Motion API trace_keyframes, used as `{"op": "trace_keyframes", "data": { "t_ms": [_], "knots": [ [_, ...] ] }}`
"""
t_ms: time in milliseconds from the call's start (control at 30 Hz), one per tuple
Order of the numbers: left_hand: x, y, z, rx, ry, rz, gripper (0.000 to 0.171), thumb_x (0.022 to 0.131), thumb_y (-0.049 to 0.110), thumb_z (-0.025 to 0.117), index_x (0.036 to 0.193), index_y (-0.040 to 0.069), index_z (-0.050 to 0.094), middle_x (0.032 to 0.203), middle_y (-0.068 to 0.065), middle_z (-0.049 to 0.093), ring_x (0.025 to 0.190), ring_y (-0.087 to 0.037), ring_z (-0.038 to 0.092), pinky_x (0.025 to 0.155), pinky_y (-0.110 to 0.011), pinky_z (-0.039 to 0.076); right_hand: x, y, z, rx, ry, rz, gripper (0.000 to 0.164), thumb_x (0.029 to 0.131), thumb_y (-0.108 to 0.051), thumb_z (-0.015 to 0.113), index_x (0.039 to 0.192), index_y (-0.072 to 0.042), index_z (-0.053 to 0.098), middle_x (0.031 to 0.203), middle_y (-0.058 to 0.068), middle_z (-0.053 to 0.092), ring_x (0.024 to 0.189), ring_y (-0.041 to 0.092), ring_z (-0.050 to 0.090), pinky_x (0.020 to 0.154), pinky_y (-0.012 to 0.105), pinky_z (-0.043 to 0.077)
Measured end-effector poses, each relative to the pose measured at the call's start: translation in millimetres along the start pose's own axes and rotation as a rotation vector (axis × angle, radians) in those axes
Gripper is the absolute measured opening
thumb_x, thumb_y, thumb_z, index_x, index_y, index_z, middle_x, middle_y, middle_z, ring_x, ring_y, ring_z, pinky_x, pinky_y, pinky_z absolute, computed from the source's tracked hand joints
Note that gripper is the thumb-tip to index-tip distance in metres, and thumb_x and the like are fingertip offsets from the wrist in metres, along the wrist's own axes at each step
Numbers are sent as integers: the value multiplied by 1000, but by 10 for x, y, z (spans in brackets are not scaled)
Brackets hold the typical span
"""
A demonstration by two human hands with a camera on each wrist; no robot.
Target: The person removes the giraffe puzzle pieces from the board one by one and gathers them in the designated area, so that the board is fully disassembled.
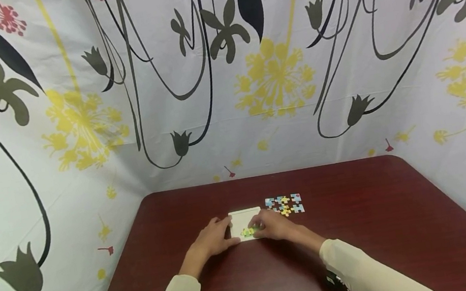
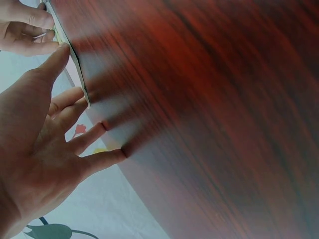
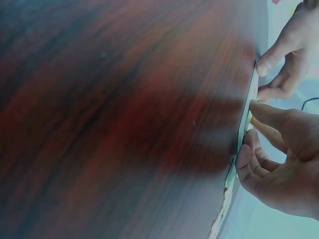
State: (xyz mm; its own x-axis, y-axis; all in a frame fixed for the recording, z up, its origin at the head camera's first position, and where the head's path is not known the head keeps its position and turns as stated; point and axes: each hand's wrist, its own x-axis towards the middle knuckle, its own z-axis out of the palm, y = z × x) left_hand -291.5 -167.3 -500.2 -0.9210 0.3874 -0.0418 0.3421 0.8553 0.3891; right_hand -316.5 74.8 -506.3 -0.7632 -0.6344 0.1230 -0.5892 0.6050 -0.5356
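A small white puzzle board [image 1: 243,219] lies flat on the dark red table [image 1: 361,227]. My left hand [image 1: 222,227] rests at the board's left edge with straight fingers; in the left wrist view, the left hand [image 2: 70,79] touches the board's edge [image 2: 75,67] with thumb and forefinger. My right hand [image 1: 262,225] pinches a yellow-green puzzle piece [image 1: 247,232] at the board's near right corner. In the right wrist view, the right hand [image 3: 251,124] has thumb and forefinger closed on that piece against the board [image 3: 247,99].
Several loose blue and yellow puzzle pieces [image 1: 285,205] lie in a cluster just right of the board. A flowered white cloth [image 1: 225,92] walls in the table on three sides. The table's near edge runs below my sleeves.
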Motion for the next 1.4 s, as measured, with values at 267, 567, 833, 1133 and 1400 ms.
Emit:
{"op": "trace_keyframes", "data": {
  "t_ms": [267, 567, 833, 1133, 1400],
  "knots": [
    [-13, 13, -15, 0, -4, -5, 71, 95, 48, 74, 152, 12, 51, 142, -18, 57, 134, -41, 52, 100, -61, 48, -42, -56, 29, -25, 62, 6, 25, 87, -9, 84, 109, -9, 72, 95, 7, 73, 80, 17, 72, 72, 30, 57],
    [-10, 20, -6, 6, 1, -9, 66, 94, 48, 75, 147, 14, 54, 140, -17, 57, 132, -40, 53, 99, -60, 49, -77, -79, 41, -68, 130, -14, 17, 91, -6, 77, 104, -15, 72, 90, 1, 77, 81, 13, 73, 70, 29, 57],
    [-14, 20, -3, 4, -2, 3, 66, 94, 47, 76, 147, 13, 54, 139, -17, 59, 133, -41, 52, 99, -61, 49, -120, -53, -9, -26, 145, -45, 13, 95, -4, 74, 105, -12, 73, 90, 3, 77, 82, 13, 74, 70, 27, 57],
    [-36, 36, -21, -6, 1, 3, 64, 95, 46, 76, 145, 13, 55, 137, -16, 59, 133, -41, 51, 100, -61, 48, -250, 104, -214, -27, 154, -12, 12, 96, -5, 75, 106, -10, 73, 93, 1, 76, 86, 15, 73, 72, 29, 58],
    [-27, 30, -9, 4, 11, 16, 60, 95, 46, 76, 142, 14, 56, 134, -15, 61, 130, -40, 53, 97, -59, 50, -376, 253, -429, -23, 143, 64, 11, 97, -5, 72, 107, -10, 74, 97, 0, 75, 90, 17, 73, 72, 31, 58]
  ]
}}
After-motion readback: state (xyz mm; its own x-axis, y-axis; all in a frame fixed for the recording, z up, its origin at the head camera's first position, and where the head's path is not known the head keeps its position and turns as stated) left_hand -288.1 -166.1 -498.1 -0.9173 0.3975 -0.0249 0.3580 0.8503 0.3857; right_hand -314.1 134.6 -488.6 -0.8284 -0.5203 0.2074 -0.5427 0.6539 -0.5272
